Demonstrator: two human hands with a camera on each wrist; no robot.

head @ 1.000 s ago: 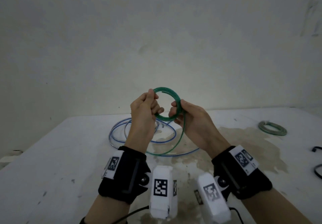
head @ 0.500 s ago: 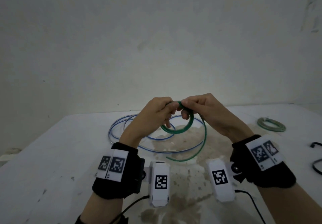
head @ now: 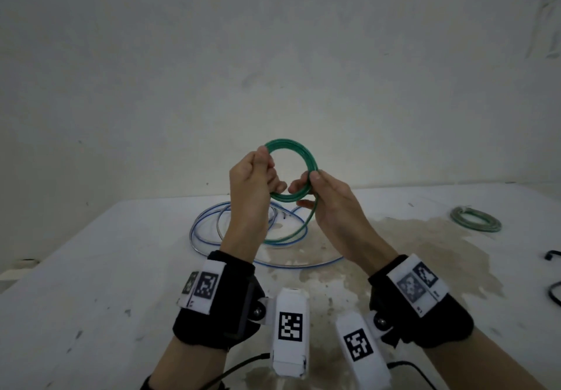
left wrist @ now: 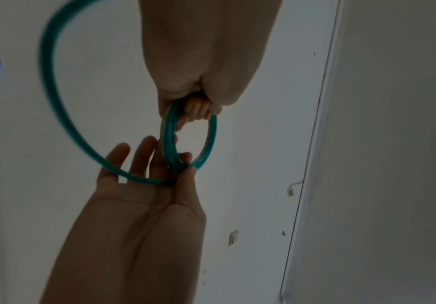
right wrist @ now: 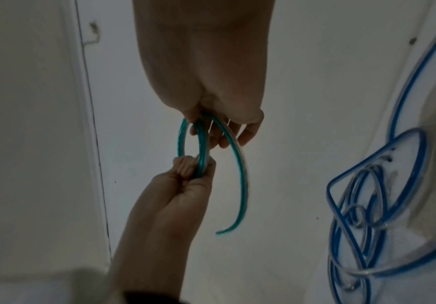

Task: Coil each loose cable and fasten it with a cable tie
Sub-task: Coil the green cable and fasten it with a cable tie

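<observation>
Head view: both hands hold a green cable (head: 291, 174) coil upright above the table (head: 91, 268). The left hand (head: 250, 186) has its fingers curled round the coil's left side; the right hand (head: 326, 195) pinches the right side between thumb and forefinger, its other fingers loose. A free tail drops to the table, onto a loose blue cable (head: 243, 241). A second green coil (head: 475, 219) lies far right; whether it is tied cannot be told.

Left wrist view: several turns sit stacked in the pinch, and the tail sweeps out in a wide arc.

Right wrist view: the tail ends in a cut tip, hanging free.

The cable looks light, smooth and springy, so turns may slip or spring open; gripping across all the turns should keep them together.
</observation>
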